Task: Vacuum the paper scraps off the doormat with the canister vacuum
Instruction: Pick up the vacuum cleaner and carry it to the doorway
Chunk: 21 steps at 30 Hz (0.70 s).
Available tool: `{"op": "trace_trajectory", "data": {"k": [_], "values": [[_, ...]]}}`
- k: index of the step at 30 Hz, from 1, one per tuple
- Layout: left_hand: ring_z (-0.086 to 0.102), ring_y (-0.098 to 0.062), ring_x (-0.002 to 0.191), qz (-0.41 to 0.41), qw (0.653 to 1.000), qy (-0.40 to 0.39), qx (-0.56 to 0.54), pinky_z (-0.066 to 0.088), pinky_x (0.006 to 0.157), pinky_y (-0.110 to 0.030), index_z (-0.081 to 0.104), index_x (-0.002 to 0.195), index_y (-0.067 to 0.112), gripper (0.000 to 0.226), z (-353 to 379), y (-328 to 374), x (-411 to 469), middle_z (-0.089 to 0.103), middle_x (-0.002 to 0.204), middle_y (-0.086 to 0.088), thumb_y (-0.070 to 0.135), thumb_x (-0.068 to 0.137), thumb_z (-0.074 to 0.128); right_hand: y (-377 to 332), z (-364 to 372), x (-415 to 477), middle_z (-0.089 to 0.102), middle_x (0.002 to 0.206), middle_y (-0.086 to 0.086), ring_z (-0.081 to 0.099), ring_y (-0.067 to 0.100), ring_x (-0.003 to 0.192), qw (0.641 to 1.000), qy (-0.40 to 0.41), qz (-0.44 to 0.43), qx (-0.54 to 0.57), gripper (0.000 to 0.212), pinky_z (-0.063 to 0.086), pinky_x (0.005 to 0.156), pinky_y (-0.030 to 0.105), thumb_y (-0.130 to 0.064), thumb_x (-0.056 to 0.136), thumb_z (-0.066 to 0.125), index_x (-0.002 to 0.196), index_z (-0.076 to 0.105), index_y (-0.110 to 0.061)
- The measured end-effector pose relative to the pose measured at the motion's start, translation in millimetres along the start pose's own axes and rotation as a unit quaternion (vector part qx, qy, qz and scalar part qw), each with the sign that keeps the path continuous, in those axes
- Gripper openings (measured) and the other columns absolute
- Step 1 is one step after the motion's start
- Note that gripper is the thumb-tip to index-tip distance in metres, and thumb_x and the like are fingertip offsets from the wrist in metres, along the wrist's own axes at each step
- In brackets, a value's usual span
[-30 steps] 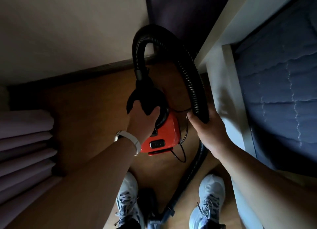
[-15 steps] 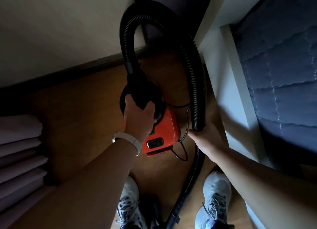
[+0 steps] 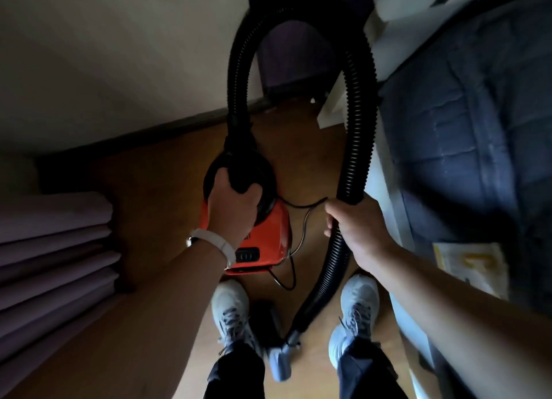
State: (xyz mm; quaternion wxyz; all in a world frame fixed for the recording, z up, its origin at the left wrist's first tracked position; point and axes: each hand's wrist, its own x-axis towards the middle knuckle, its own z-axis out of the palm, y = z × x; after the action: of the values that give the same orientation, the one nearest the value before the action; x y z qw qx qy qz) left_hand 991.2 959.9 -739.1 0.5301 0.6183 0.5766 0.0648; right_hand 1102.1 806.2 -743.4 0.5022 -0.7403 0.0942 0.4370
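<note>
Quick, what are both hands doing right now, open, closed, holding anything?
Left hand: closed around the black handle of the red canister vacuum.
Right hand: closed around the black ribbed hose.

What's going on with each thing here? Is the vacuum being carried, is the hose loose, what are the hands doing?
Canister vacuum: red body, gripped at its black top.
Left hand: closed on the vacuum's top handle.
Hose: arched high, running down between the shoes.
Right hand: closed around the hose.
Power cord: loose, looping beside the vacuum.
Nozzle: down by the shoes, blurred.

vacuum (image 3: 263,234) between shoes, hose (image 3: 355,147) right; mattress (image 3: 466,135) far right
</note>
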Motion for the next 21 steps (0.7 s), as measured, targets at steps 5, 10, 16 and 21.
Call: {"op": "trace_trajectory", "data": {"k": [5,10,16,21], "values": [[0.06,-0.007,0.079,0.007,0.999,-0.001,0.034,0.047,0.056,-0.015,0.053,0.106,0.02,0.021,-59,52,-53,0.06,0.092,0.007,0.012,0.088,0.062,-46,1,-74,0.043,0.057,0.012,0.042,0.018,0.044,1.0,0.001,-0.007,0.014,0.012,0.042,0.05,0.033,-0.007,0.065,0.057,0.073,0.047,-0.009],[0.059,-0.018,0.094,0.022,0.998,-0.004,0.051,0.046,0.074,-0.025,0.054,0.119,0.014,0.032,-118,112,-109,0.062,0.104,0.0,0.016,0.088,0.064,-107,-2,-146,0.046,0.055,0.008,0.044,0.02,0.046,0.999,0.008,-0.036,0.015,0.017,0.044,0.052,0.036,-0.005,0.067,0.056,0.081,0.049,-0.01],[0.058,-0.012,0.079,0.079,0.994,-0.019,0.072,0.039,0.058,-0.009,0.054,0.103,0.015,0.02,-181,191,-173,0.061,0.09,0.003,0.014,0.087,0.065,-192,-9,-240,0.046,0.048,0.006,0.041,0.02,0.043,0.998,0.01,-0.061,0.028,0.01,0.04,0.053,0.033,-0.009,0.063,0.055,0.06,0.046,-0.01],[0.057,-0.014,0.072,0.117,0.99,-0.033,0.067,0.044,0.055,-0.017,0.055,0.099,0.007,0.017,-213,256,-237,0.063,0.088,-0.008,0.015,0.088,0.065,-254,-39,-326,0.044,0.05,0.009,0.042,0.021,0.045,0.994,0.029,-0.091,0.054,0.01,0.039,0.055,0.032,-0.007,0.064,0.053,0.059,0.045,-0.009]]}}
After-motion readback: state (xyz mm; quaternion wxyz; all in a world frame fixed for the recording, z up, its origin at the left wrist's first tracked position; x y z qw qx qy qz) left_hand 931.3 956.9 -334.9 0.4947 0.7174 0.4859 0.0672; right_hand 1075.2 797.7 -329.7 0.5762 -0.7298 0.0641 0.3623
